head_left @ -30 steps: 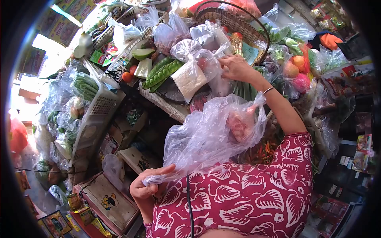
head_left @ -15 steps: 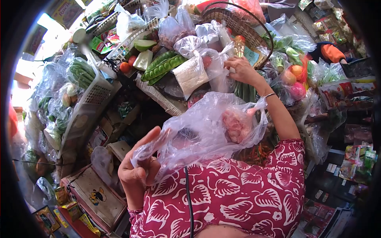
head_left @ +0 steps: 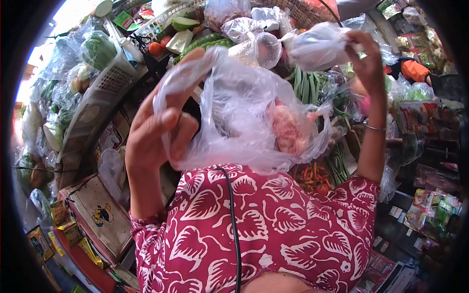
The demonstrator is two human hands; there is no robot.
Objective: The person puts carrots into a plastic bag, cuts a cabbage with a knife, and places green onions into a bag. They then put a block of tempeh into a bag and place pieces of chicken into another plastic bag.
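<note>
My left hand [head_left: 159, 129] grips a thin translucent plastic bag [head_left: 244, 107] by its handle side, fingers hooked through and holding its mouth apart. Inside the bag's right part lies a pale pink lump [head_left: 289, 129], wrapped in clear plastic; it looks like raw meat. Raised at the upper right, my right hand [head_left: 366, 61] pinches the gathered end of a small whitish plastic bag [head_left: 320, 46]. What that smaller bag contains is not clear. It hangs sideways, above and to the right of the larger bag and apart from it.
Behind the bags are green pods [head_left: 207, 43], tomatoes [head_left: 155, 48], long green beans [head_left: 310, 85] and a wicker basket [head_left: 303, 17]. A white plastic crate [head_left: 115, 78] of bagged vegetables stands at left. Red chillies [head_left: 312, 176] lie below. A black cable [head_left: 232, 210] runs down my shirt.
My right hand has left the pile by the basket, moving right and toward me with the small whitish bag. My left hand has risen and spread the larger bag's mouth wider.
</note>
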